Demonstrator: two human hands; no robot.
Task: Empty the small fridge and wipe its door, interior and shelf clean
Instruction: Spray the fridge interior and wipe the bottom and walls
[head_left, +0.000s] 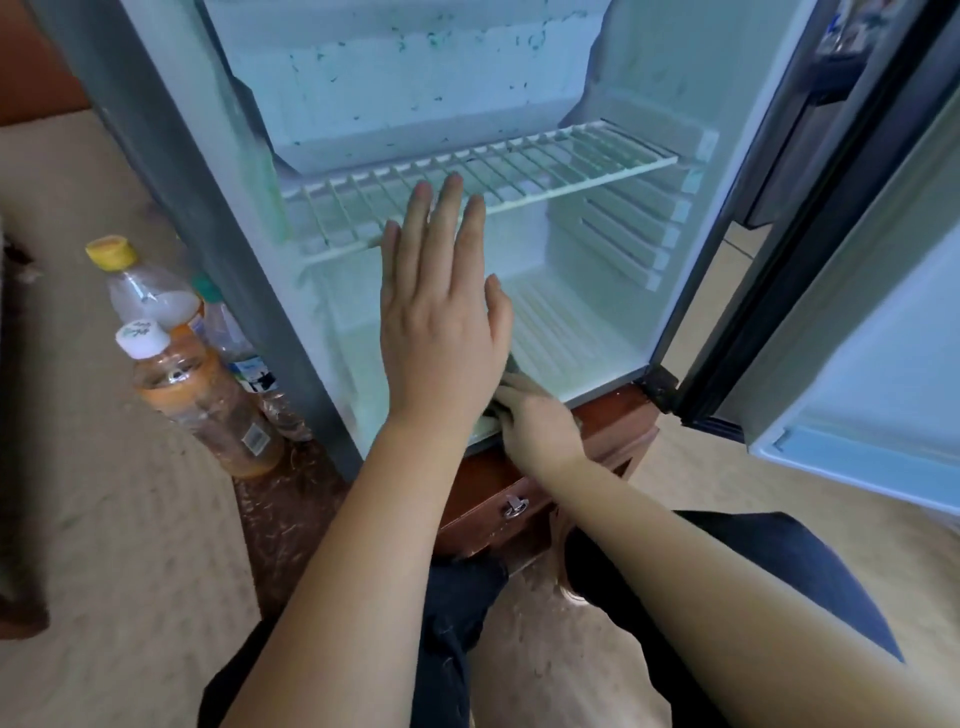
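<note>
Beige carpet (104, 519) covers the floor, worn and speckled. Far left of both hands, three bottles stand bunched against the fridge's grey outer side (171, 171): a yellow-capped bottle (140, 291), a white-capped bottle of orange liquid (202, 400) in front of it, and a green-capped clear bottle (234, 343) nearest the fridge. All are well clear of the reach.

The fridge is open, nothing inside. Its back wall (415, 78) is marked with dark specks. The left hand (441, 332) is raised flat, fingers straight and together, holding nothing, fingertips just in front of the wire shelf (519, 166); whether they touch it, can't tell. The shelf sits in its rails and tilts slightly up to the right. Below and behind that hand is the ribbed fridge floor (561, 332), bare and open.

Just right of and below the left hand, the right hand (540, 426) is clenched round a grey cloth (511, 370) at the front lip of the fridge floor; it is blurred and partly hidden by the left hand. Under it is the wooden stand (613, 415) the fridge sits on, with a metal latch (515, 505) on its front.

Right of the grip, moulded rails (634, 234) line the inner side wall. Further right the door (857, 364) is swung wide, its white inner face turned toward the person, leaving the opening unblocked. Dark trouser legs (457, 597) lie below the arms.
</note>
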